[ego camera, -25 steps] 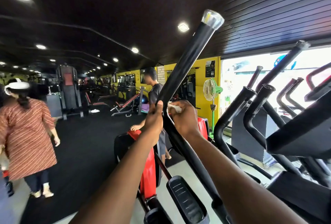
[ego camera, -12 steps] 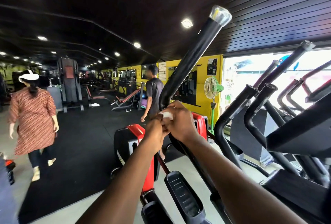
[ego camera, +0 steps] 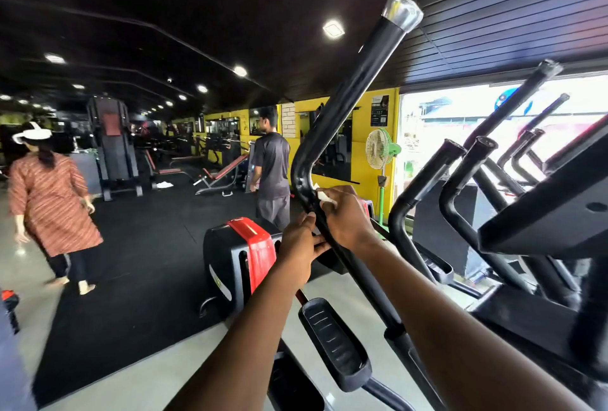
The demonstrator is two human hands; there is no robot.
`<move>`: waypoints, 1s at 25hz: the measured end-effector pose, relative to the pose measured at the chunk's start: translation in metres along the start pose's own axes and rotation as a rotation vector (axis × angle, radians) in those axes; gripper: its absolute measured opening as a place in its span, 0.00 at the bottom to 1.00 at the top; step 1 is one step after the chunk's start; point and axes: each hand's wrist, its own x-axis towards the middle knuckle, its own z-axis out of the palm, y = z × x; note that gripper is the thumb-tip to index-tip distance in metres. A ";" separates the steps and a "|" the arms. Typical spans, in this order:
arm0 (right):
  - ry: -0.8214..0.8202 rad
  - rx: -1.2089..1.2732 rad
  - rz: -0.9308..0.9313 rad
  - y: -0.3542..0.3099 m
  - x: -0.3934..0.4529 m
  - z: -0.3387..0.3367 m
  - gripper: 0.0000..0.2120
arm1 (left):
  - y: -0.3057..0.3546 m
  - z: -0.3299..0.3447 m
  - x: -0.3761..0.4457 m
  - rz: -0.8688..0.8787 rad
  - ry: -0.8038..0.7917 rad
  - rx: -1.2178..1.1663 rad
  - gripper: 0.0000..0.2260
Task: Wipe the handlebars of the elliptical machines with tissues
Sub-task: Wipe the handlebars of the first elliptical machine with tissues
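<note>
1. Where the black handlebar (ego camera: pixel 353 81) bends, a white tissue (ego camera: pixel 324 196) is pinched against it by the curled fingers of the right hand (ego camera: pixel 347 218).
2. Just below, the bar is gripped by the left hand (ego camera: pixel 301 246), thumb up along it.
3. A foot pedal (ego camera: pixel 334 341) is seen beneath the forearms.
4. Further handlebars (ego camera: pixel 460 187) are seen at right, a green fan (ego camera: pixel 378 149) behind.

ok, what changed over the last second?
Left hand slid down the handlebar, from level with the right hand to just below it. Person in the dark shirt straightened up; person in the orange tunic walked away. Unchanged: both hands grip the bar below its bend, the right holding the tissue.
</note>
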 end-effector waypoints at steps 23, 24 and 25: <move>-0.144 -0.450 0.223 0.042 -0.171 -0.025 0.27 | -0.104 -0.007 -0.052 -0.239 -0.147 0.225 0.20; -0.165 -0.501 0.230 0.046 -0.173 -0.024 0.28 | -0.107 -0.004 -0.054 -0.253 -0.134 0.258 0.24; -0.168 -0.542 0.242 0.049 -0.172 -0.024 0.26 | -0.111 -0.001 -0.056 -0.267 -0.111 0.280 0.27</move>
